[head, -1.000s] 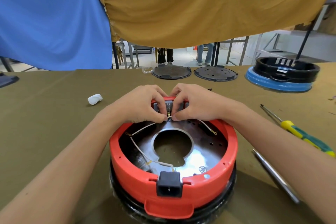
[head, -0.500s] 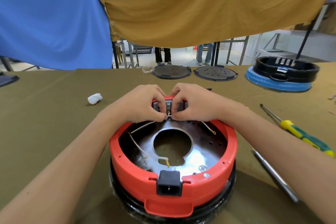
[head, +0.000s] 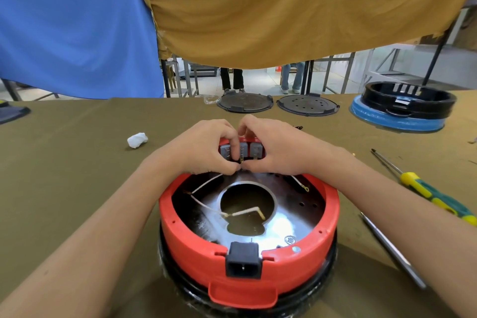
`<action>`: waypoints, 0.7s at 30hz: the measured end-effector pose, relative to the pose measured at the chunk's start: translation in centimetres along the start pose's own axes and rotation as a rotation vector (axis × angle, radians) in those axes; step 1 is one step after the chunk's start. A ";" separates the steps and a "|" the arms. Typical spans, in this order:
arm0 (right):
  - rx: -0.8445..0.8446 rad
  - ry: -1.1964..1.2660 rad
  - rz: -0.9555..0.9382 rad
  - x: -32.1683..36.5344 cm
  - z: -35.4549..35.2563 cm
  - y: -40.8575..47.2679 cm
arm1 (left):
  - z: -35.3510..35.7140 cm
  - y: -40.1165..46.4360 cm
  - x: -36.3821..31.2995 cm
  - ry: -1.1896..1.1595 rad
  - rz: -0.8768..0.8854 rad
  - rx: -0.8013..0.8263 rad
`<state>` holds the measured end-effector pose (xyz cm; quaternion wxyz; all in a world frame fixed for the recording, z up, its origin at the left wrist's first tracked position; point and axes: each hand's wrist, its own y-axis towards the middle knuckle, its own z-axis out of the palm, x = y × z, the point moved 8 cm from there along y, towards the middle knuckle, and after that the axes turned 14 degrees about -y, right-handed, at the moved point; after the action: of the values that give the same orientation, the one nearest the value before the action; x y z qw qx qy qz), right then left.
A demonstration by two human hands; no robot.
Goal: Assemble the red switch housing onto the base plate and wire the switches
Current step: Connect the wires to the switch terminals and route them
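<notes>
The red switch housing [head: 247, 263] is seen seated as a ring on a shiny metal base plate [head: 281, 227], the whole set on a black rim at the near middle of the olive-covered table [head: 64, 175]. A black power socket [head: 243, 259] is fitted in the near wall of the housing, above a red tab. At the far wall, a row of grey switches [head: 254, 150] is held in the red panel, with small metal terminals pointing down. The left hand [head: 204, 148] and the right hand [head: 278, 148] are brought together over this panel; the fingers of both are curled, and their tips are pinched at a small terminal below the middle switch, where a white wire [head: 206, 182] ends. Whether the wire itself or only its metal end is gripped cannot be told. The wire is run leftward along the plate, then back toward the round opening in the middle, where a loose bent end [head: 247, 212] is left free. A second short wire with a ring lug [head: 300, 184] is laid at the right side of the plate. To the right of the housing, a yellow-and-green screwdriver [head: 423, 188] and a plain metal rod [head: 392, 248] are laid on the cloth. A crumpled white wad [head: 137, 139] is placed to the left, and two dark round lids [head: 245, 103] and a black ring on a blue base [head: 402, 108] are set along the far edge.
</notes>
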<state>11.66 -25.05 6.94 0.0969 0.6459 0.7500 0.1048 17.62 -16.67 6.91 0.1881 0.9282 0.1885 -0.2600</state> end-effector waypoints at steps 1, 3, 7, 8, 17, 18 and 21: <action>0.004 -0.017 0.000 0.0 0.0 0.1 | 0.0 0.0 -0.1 0.008 0.001 -0.004; 0.008 -0.048 0.000 0.1 0.1 0.1 | -0.1 0.0 -0.2 0.028 0.007 -0.013; 0.016 -0.086 -0.005 0.3 0.1 0.3 | -0.1 0.0 -0.3 0.049 0.021 -0.017; 0.019 -0.089 -0.004 0.3 0.1 0.3 | -0.1 0.0 -0.3 0.048 0.022 -0.018; -0.012 0.038 0.018 -0.3 -0.1 0.2 | -0.1 -0.1 -0.1 0.032 0.016 -0.020; 0.022 0.078 0.024 -0.5 0.0 0.1 | -0.1 -0.1 -0.2 0.023 0.015 -0.017; 0.164 0.111 0.079 -1.9 0.0 -0.1 | -0.1 -0.1 -0.3 0.016 0.005 -0.001</action>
<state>11.84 -26.90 6.91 -0.0025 0.6740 0.7341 0.0825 17.32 -16.60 7.13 0.1877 0.9307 0.1877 -0.2517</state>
